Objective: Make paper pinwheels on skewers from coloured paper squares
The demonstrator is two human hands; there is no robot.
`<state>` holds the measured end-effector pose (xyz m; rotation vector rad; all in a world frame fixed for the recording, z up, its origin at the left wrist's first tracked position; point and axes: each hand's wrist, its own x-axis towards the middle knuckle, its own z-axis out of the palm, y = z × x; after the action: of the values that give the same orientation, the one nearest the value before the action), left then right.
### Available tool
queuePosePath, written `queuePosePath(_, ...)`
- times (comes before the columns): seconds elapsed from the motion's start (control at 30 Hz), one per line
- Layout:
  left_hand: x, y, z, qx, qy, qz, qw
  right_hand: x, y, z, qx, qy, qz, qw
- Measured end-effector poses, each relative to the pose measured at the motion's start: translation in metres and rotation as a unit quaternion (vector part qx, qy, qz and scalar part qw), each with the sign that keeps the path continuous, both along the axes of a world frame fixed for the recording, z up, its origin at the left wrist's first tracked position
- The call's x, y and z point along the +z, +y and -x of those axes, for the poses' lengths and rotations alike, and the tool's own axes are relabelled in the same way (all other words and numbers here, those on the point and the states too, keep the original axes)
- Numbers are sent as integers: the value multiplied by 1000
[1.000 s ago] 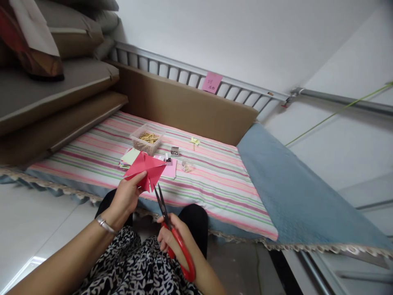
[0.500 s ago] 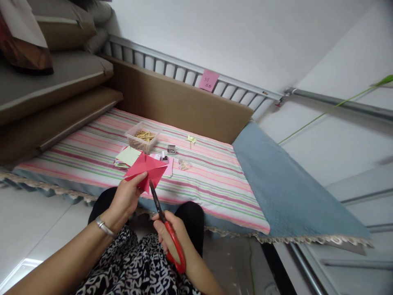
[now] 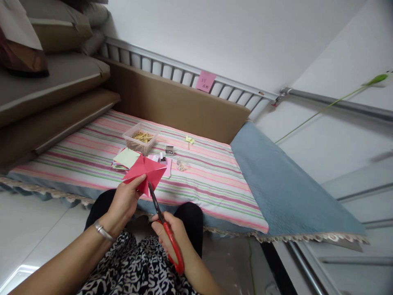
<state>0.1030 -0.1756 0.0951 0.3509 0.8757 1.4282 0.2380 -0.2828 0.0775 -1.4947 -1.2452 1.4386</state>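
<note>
Pinched in my left hand (image 3: 127,196) is a square of red paper (image 3: 147,167), creased and slit in from its corners, held up above the near edge of the striped cloth. My right hand (image 3: 170,233) is wrapped round the red handles of a pair of scissors (image 3: 171,243). Their dark blades look closed together, the tips at the paper's near slit close to my left thumb. Just behind the red paper lies a stack of coloured paper squares (image 3: 126,157), a pale green one on top.
On the striped cloth (image 3: 208,184) stand a clear box of wooden sticks (image 3: 139,137), a small metal box (image 3: 169,150), a clear container (image 3: 181,165) and a yellow paper pinwheel (image 3: 189,140). Pink paper (image 3: 168,168) lies under small items. Stacked cushions (image 3: 58,82) rise at the left.
The whole view has shifted slightly. My hands, the red paper and the scissors keep almost the same position to each other; no new cut can be made out.
</note>
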Motion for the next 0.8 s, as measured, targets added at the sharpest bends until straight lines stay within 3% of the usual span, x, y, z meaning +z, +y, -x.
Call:
queuePosePath(0.3, 2, -3, -2, 0, -2, 4, 1000, -13, 6, -3, 16, -41, -33, 998)
queuePosePath(0.6, 0, -2, -1, -4, 1, 8, 1000, -5, 3, -2, 21, -59, -36, 997)
queuePosePath(0.7, -2, 1, 2, 2, 24, 10, 1000, -14, 0, -2, 27, -92, -24, 995)
queuePosePath(0.8, -5, 7, 12, -23, 65, 1, 998, -31, -6, -6, 23, -65, -12, 998)
